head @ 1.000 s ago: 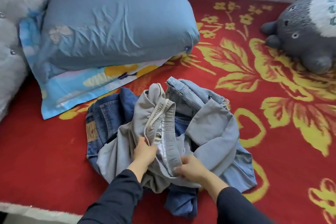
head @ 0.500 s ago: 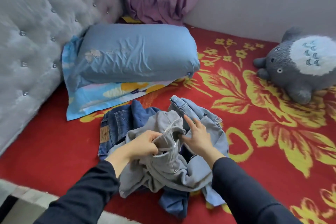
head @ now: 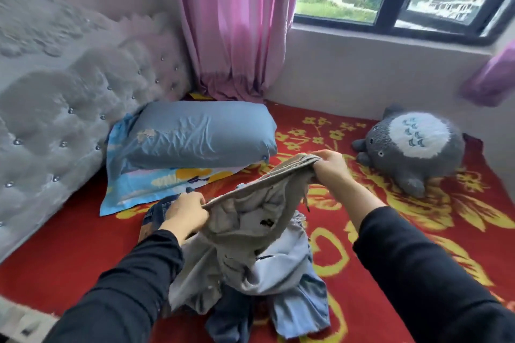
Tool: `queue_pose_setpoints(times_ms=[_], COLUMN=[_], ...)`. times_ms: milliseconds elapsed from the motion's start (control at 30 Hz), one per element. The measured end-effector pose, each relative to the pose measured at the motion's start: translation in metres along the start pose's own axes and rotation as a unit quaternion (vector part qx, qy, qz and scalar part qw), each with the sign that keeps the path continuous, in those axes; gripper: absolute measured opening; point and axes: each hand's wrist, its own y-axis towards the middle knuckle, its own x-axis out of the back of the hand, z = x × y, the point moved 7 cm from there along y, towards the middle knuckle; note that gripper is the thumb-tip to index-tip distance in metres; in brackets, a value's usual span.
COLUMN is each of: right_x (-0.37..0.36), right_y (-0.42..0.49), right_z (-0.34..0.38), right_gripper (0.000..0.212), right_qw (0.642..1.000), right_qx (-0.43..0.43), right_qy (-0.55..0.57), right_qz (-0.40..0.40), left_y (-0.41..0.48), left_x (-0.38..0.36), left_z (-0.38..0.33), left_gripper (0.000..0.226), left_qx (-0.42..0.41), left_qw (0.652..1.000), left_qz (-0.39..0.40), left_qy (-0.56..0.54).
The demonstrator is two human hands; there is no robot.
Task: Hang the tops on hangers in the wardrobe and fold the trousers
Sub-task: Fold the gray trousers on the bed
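A pair of grey trousers (head: pixel 250 231) hangs from its waistband, stretched between both hands above the bed. My left hand (head: pixel 186 213) grips the near end of the waistband. Its far end is held higher up by my right hand (head: pixel 330 166). The legs droop onto a heap of denim: light blue jeans (head: pixel 301 303) below and to the right, dark blue jeans (head: pixel 156 214) partly hidden behind my left hand and under the pile.
The clothes lie on a red bed cover with yellow flowers (head: pixel 390 231). A blue pillow (head: pixel 200 133) on a patterned pillow sits behind them. A grey plush toy (head: pixel 412 147) lies at the right. A tufted grey headboard (head: pixel 69 120) is at the left, and a pink curtain (head: pixel 237 22) and a window are behind.
Both hands have lifted the grey trousers off the pile and pulled the waistband out straight, the right hand moving up and away. The view has tilted up, showing curtain and window.
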Motion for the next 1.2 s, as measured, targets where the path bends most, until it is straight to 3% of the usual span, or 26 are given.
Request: queue_pose_setpoints(times_ms=[167,233,333,500,567,700,767,900,967,1100,1167,1200], right_x=[0.133,0.19,0.289,0.41,0.439,0.455,0.46,0.485,0.497,0.511,0.518,0.518], right_y=[-0.013,-0.023,-0.042,-0.068,-0.077,-0.085,-0.083,-0.071,-0.054,-0.029,-0.027,-0.026], right_z=[0.006,-0.001,-0.019,-0.049,-0.065,-0.109,-0.117,-0.104,-0.074,-0.015,-0.008,-0.015], right_gripper=[0.03,0.028,0.021,0.049,0.055,0.042,0.04,0.042,0.037,0.045,0.049,0.048], right_qw=[0.991,0.982,0.963,0.936,0.926,0.906,0.89,0.874,0.889,0.896,0.861,0.849], right_qx=[-0.021,-0.031,-0.033,-0.053,-0.065,-0.088,-0.09,-0.068,0.03,0.196,0.249,0.26], right_qy=[0.111,0.147,0.142,0.028,0.028,0.145,0.18,0.171,0.172,0.051,-0.01,-0.03], right_qz=[-0.065,-0.114,-0.229,-0.346,-0.371,-0.388,-0.409,-0.45,-0.423,-0.395,-0.444,-0.459], left_y=[-0.04,-0.058,-0.082,-0.121,-0.135,-0.129,-0.123,-0.119,-0.115,-0.103,-0.099,-0.094], left_x=[-0.033,-0.032,-0.015,0.029,0.024,-0.019,-0.029,-0.009,0.01,0.062,0.073,0.067], left_z=[-0.071,-0.13,-0.228,-0.373,-0.401,-0.417,-0.43,-0.484,-0.511,-0.551,-0.552,-0.546], left_gripper=[0.026,0.03,0.032,0.027,0.014,0.005,0.006,0.016,0.026,0.04,0.042,0.042], left_qx=[0.021,0.022,0.023,-0.122,-0.166,-0.167,-0.177,-0.284,-0.328,-0.403,-0.446,-0.454], left_qw=[0.999,0.986,0.881,0.762,0.745,0.83,0.837,0.794,0.765,0.663,0.653,0.67], left_qz=[-0.006,-0.012,0.031,0.033,0.024,0.048,0.056,0.054,0.06,0.035,-0.013,-0.036], left_qy=[-0.026,-0.167,-0.471,-0.635,-0.645,-0.531,-0.515,-0.534,-0.551,-0.63,-0.611,-0.586])
